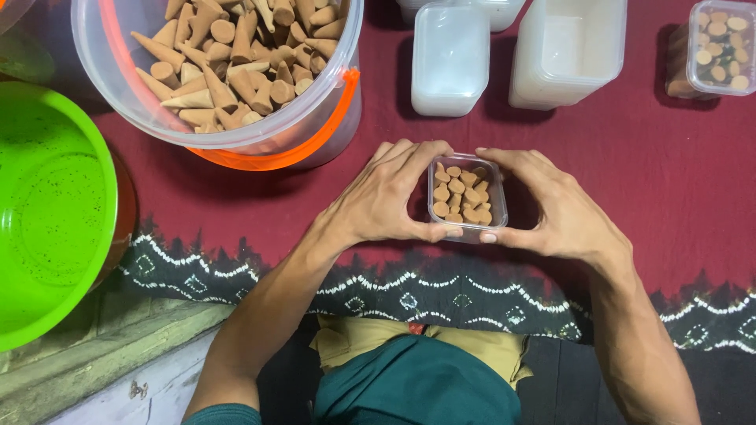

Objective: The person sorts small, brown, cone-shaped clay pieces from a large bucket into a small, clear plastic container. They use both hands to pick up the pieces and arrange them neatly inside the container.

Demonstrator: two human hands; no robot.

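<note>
Left hand [383,197]: we are gripping the left side of a small clear box [468,197].
Right hand [557,206]: we are clasping its right side.
Box: sitting on the maroon cloth [630,157], packed with tan cones [462,196].
Bucket [315,118]: holding more cones, up left.

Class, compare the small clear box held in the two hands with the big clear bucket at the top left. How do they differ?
The small box is square and shallow; the bucket is round, deep and far larger, with an orange handle. The box's cones stand packed, flat bases up; the bucket's cones lie heaped all ways. The left hand and right hand hold the box; nothing touches the bucket. Both are clear plastic and hold tan cones.
</note>
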